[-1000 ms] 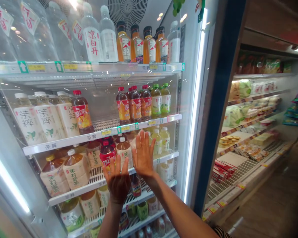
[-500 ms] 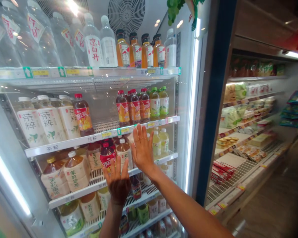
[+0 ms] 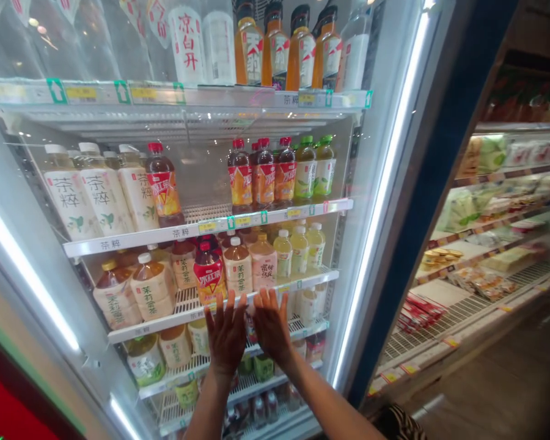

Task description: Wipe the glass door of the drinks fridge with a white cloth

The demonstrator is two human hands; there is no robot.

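Side by side in front of a drinks cooler, both my hands are raised with the palms facing the bottles. My left hand (image 3: 228, 335) has its fingers stretched out and apart. Just to its right, my right hand (image 3: 271, 324) is held the same way. Neither hand holds anything. Behind their fingertips runs a white shelf edge (image 3: 165, 324); I cannot tell whether they touch anything. Above the left fingers stands a red-labelled iced tea bottle (image 3: 209, 278), beside a bottle with a cream label (image 3: 239, 274). A pink-labelled bottle (image 3: 263, 263) stands above the right fingers.
Red-capped tea bottles (image 3: 263, 177) and white-labelled bottles (image 3: 101, 195) share the shelf above. Large water bottles (image 3: 186, 49) and orange drink bottles (image 3: 301, 52) fill the top. A lit strip (image 3: 385, 183) edges the cooler. Farther right is an open chilled case (image 3: 490, 256).
My view has tilted down, so the shelves sit higher. My right hand has come down from the upper shelf edge to beside my left hand. Both hands stay open.
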